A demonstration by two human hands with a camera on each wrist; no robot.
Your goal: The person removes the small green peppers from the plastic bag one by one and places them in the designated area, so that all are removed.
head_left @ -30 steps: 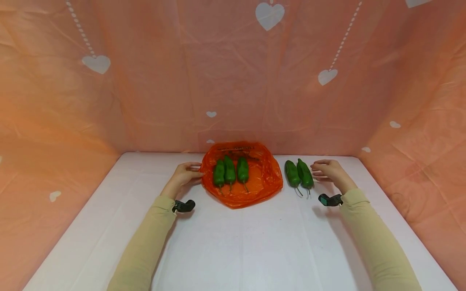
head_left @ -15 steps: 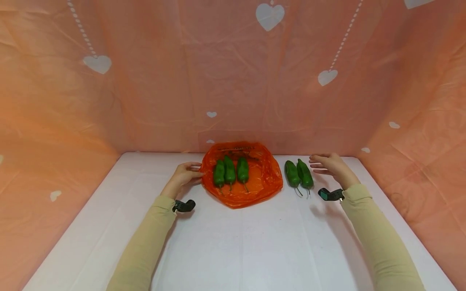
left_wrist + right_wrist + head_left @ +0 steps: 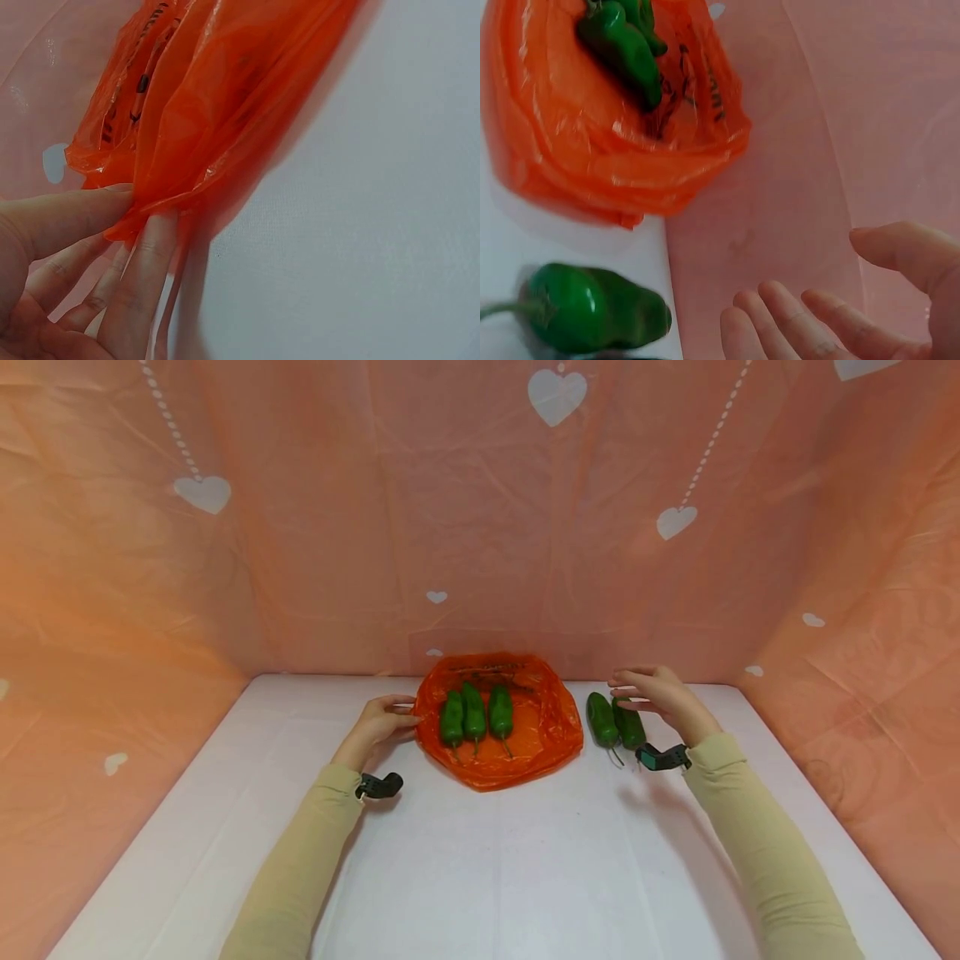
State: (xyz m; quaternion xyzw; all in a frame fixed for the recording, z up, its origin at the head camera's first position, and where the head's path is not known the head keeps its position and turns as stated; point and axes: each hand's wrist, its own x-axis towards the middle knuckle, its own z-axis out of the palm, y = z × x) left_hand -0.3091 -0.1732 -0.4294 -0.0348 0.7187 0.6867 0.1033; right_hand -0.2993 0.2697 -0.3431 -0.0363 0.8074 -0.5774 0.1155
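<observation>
The left hand (image 3: 377, 725) pinches the orange bag (image 3: 495, 772); the right hand (image 3: 663, 695) (fingers loose) partly hides one green pepper (image 3: 632, 729).

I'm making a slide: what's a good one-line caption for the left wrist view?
Left hand pinching the edge of an orange-red plastic bag on a white table.

Green peppers (image 3: 501, 712), loud orange-red bag (image 3: 567, 731)
Bag's got dark lettering (image 3: 109, 124), desk (image 3: 480, 877) is white, peachy orange backdrop (image 3: 450, 510) has white hearts (image 3: 557, 397) and dotted strings (image 3: 168, 422), sleeves (image 3: 765, 852) are pale khaki-yellow.
</observation>
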